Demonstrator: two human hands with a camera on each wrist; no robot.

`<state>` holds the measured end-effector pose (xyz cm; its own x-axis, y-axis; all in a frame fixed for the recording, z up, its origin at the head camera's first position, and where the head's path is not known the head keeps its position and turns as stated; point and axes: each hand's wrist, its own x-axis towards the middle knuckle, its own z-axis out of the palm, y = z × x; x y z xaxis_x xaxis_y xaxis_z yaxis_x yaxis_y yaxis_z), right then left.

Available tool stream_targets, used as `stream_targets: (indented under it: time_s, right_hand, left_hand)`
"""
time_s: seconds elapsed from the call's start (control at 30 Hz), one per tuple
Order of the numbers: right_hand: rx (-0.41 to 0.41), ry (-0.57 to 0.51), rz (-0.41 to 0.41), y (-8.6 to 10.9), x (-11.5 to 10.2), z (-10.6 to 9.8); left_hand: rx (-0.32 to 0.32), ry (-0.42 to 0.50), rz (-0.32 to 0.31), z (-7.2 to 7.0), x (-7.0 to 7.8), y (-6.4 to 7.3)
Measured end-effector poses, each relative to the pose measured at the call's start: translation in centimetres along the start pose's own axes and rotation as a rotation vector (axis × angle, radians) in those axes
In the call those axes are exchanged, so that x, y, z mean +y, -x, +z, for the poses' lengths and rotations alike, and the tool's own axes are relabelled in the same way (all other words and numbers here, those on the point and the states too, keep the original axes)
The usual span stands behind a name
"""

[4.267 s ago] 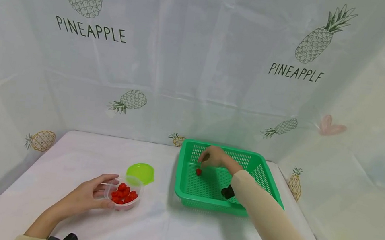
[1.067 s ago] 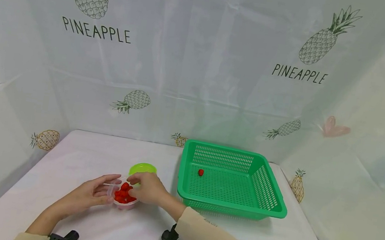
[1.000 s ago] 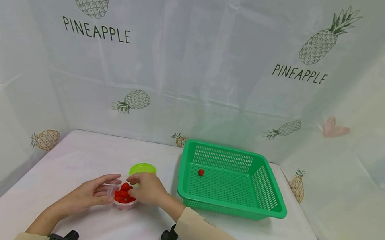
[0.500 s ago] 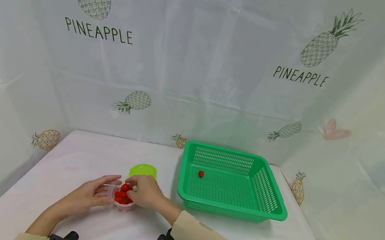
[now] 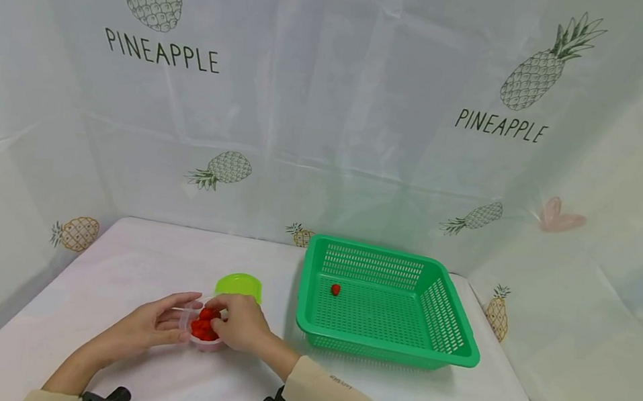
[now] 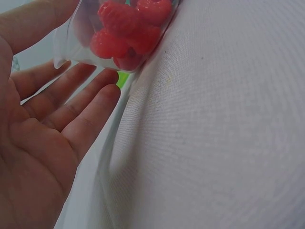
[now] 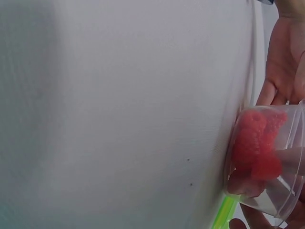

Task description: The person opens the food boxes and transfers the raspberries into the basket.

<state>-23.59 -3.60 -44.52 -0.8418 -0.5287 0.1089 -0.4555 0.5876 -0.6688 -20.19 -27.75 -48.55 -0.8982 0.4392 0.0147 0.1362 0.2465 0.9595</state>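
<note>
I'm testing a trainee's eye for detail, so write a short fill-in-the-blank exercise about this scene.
The bumpy raspberry-like berries in the clear round plastic tub are coloured ____.
The bare hand reaching into the tub is the person's ____ one.
The number of berries lying in the rectangular green plastic basket is ____.
In the head view, the flat round lime-green lid lies to the basket's ____.

Missing words: red; right; one; left.
</note>
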Motion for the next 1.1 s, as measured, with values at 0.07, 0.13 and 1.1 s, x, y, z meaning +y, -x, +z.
stream_targets:
  time_s: [0.07,0.13,1.1]
  right_hand:
    - [0.015,0.011,-0.002,0.0,0.1,0.1]
    - [0.028,0.022,-0.002,-0.1,0.2,0.2]
    - [0.122,0.05,0.01,0.1,-0.2,0.5]
  left_hand:
    - [0.004,-0.009,-0.008,0.1,0.1,0.0]
    - [0.007,-0.018,-0.013,0.1,0.1,0.0]
    - [0.016,-0.067,0.006,0.1,0.3,0.0]
